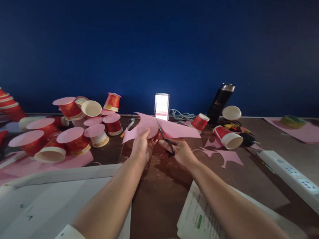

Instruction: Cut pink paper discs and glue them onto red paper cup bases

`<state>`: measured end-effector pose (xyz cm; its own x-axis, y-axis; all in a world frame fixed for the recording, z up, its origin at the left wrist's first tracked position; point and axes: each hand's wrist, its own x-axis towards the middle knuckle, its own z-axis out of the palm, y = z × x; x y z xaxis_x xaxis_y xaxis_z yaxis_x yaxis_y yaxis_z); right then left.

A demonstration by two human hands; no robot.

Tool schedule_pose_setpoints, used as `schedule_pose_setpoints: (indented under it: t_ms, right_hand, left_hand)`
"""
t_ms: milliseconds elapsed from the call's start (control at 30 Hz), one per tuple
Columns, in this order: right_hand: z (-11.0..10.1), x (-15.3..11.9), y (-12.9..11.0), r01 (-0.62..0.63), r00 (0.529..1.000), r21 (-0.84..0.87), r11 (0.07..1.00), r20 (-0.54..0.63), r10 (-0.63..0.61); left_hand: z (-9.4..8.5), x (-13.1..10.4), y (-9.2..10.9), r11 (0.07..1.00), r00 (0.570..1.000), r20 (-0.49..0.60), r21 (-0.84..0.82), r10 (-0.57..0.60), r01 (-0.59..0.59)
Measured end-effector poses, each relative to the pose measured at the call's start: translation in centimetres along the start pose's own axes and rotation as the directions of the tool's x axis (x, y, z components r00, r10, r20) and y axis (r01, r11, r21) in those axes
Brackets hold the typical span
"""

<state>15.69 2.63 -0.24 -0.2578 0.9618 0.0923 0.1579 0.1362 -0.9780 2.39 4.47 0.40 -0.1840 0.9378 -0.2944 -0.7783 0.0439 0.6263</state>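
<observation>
A pink paper sheet (178, 129) is held up over the brown table, with a red cup partly hidden beneath it. My left hand (143, 147) is closed on the sheet and the cup, its thumb pressed on top of the paper. In my right hand (179, 150) are black-handled scissors (169, 146), their blades at the paper beside the cup. The sheet's left part has a curved cut edge.
Several red cups topped with pink paper (73, 141) crowd the left. Pink scraps (228, 157), a tipped cup (227, 138), a black flask (219, 105) and a white power strip (295, 181) lie right. A white box (53, 203) is front left.
</observation>
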Motion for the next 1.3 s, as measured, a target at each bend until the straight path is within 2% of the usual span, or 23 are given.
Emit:
schedule_pose_setpoints:
  t_ms: [367, 933, 1300]
  right_hand:
    - [0.11, 0.09, 0.25, 0.033, 0.999, 0.025, 0.999, 0.009, -0.033]
    - [-0.18, 0.33, 0.35, 0.076, 0.997, 0.023, 0.997, 0.011, -0.076]
    - [0.09, 0.49, 0.36, 0.048, 0.999, 0.144, 0.988, -0.012, -0.046]
  left_hand:
    - [0.28, -0.24, 0.27, 1.0, 1.0, -0.022, -0.022, 0.01, -0.01]
    - [0.04, 0.18, 0.41, 0.998, 1.0, 0.008, -0.061, 0.0, 0.001]
    - [-0.22, 0.38, 0.7, 0.999, 0.998, 0.042, -0.024, 0.035, -0.034]
